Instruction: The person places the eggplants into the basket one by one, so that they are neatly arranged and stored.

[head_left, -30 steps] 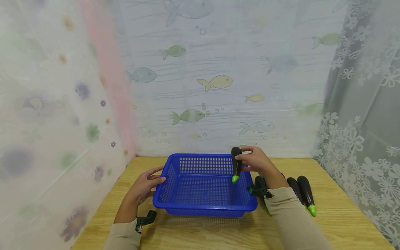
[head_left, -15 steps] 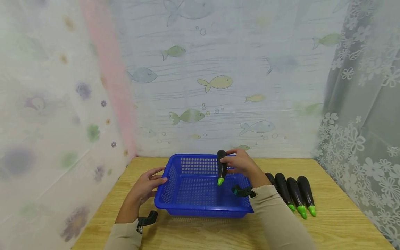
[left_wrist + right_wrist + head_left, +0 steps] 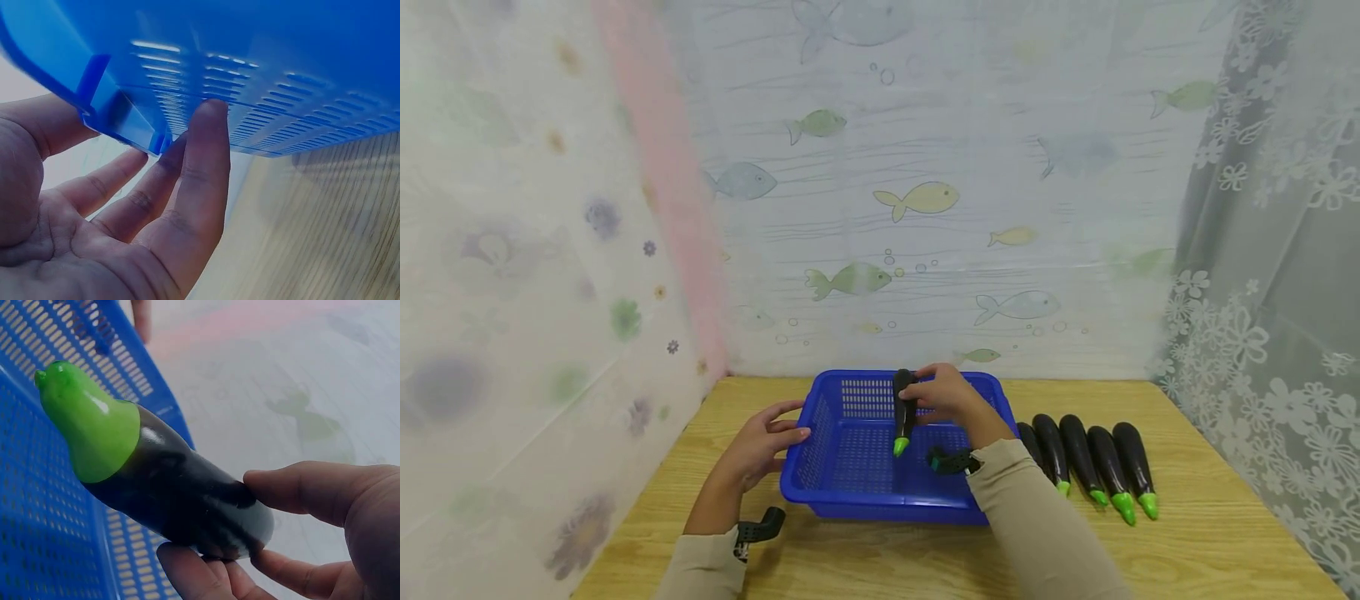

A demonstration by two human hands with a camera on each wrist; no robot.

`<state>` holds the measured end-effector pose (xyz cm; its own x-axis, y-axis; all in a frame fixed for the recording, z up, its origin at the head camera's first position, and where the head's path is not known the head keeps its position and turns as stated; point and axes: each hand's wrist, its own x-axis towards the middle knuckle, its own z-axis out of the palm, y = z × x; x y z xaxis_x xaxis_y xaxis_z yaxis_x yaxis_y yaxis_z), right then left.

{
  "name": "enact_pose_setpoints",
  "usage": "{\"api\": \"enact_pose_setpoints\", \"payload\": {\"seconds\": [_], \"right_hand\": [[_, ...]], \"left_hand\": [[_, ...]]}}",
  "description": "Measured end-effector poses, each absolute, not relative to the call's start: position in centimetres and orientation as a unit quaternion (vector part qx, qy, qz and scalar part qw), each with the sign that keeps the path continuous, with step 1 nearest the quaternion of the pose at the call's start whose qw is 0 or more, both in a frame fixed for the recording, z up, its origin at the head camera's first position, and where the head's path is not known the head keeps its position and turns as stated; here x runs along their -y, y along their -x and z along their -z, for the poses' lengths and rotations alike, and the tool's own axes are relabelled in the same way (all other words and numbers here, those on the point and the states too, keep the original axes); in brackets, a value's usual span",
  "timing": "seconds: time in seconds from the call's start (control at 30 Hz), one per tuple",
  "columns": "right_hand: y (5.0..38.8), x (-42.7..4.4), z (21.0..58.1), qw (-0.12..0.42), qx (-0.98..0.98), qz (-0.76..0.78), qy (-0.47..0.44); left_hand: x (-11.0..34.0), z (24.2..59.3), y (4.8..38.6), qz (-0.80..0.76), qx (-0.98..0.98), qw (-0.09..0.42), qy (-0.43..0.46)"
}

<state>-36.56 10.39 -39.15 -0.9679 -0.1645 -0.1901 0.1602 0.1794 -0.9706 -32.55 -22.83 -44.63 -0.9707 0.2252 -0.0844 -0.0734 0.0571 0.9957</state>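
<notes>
My right hand [image 3: 946, 394] pinches a dark eggplant [image 3: 904, 408] near its rounded end, thumb on one side and fingers on the other. The eggplant hangs over the blue plastic basket [image 3: 898, 498], its green stem end [image 3: 103, 434] pointing down. In the right wrist view the basket's slotted wall [image 3: 37, 487] is behind it. At the basket's left end, my left hand [image 3: 758, 446] grips the rim, thumb over the edge. The left wrist view shows fingertips [image 3: 209, 115] against the slotted outer wall.
Several more eggplants [image 3: 1078, 458] lie side by side on the wooden table [image 3: 1217, 508], right of the basket; the right forearm partly covers the nearest one. Printed curtains [image 3: 917, 333] stand behind the table and along both sides.
My right hand has carried the eggplant left and slightly down, from the basket's right end to near its middle. The basket and left hand have shifted slightly right.
</notes>
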Motion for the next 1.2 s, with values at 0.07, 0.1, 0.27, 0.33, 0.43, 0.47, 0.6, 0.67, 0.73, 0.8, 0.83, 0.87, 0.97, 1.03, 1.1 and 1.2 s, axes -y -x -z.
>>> {"api": "enact_pose_setpoints", "payload": {"seconds": [0.07,0.1,0.27,0.33,0.43,0.47,0.6,0.67,0.73,0.8,0.83,0.87,0.97,1.03,1.1,1.2], "right_hand": [[36.6,-9.7,39.3,0.132,-0.761,0.635,0.004],[36.6,-9.4,39.3,0.134,-0.762,0.633,0.005],[36.7,-7.8,39.5,0.148,-0.768,0.623,0.013],[36.6,-7.3,39.7,0.154,-0.764,0.627,0.012],[36.7,-6.5,40.0,0.159,-0.754,0.638,0.006],[36.7,-6.3,40.1,0.159,-0.752,0.64,0.005],[37.0,-5.3,40.8,0.17,-0.737,0.654,-0.001],[37.1,-4.8,41.2,0.178,-0.724,0.666,-0.006],[37.2,-4.4,41.7,0.182,-0.716,0.674,-0.013],[37.2,-4.0,42.0,0.183,-0.711,0.679,-0.016],[37.2,-3.8,42.2,0.183,-0.709,0.681,-0.018],[37.2,-3.7,42.3,0.182,-0.71,0.68,-0.018],[37.1,-3.1,42.6,0.183,-0.717,0.672,-0.02],[37.0,-2.8,42.7,0.185,-0.724,0.665,-0.019],[36.9,-2.6,42.8,0.186,-0.736,0.651,-0.015],[36.7,-2.4,42.7,0.187,-0.755,0.629,-0.012]], "left_hand": [[22.8,44.6,32.5,-0.685,-0.718,0.113,-0.055],[22.8,44.6,32.5,-0.686,-0.717,0.116,-0.055],[22.7,44.5,32.4,-0.686,-0.715,0.126,-0.059],[22.6,44.5,32.4,-0.686,-0.714,0.128,-0.059],[22.6,44.5,32.4,-0.686,-0.714,0.129,-0.059],[22.6,44.5,32.4,-0.686,-0.714,0.129,-0.058],[22.7,44.5,32.4,-0.684,-0.715,0.13,-0.056],[22.7,44.4,32.4,-0.683,-0.716,0.132,-0.056],[22.6,44.4,32.5,-0.682,-0.717,0.131,-0.056],[22.6,44.4,32.5,-0.682,-0.717,0.131,-0.055],[22.5,44.4,32.5,-0.682,-0.718,0.13,-0.054],[22.5,44.5,32.5,-0.682,-0.718,0.13,-0.053],[22.4,44.5,32.5,-0.682,-0.718,0.129,-0.052],[22.3,44.6,32.5,-0.684,-0.716,0.131,-0.054],[22.4,44.6,32.4,-0.685,-0.714,0.134,-0.057],[22.5,44.6,32.4,-0.686,-0.712,0.138,-0.06]]}}
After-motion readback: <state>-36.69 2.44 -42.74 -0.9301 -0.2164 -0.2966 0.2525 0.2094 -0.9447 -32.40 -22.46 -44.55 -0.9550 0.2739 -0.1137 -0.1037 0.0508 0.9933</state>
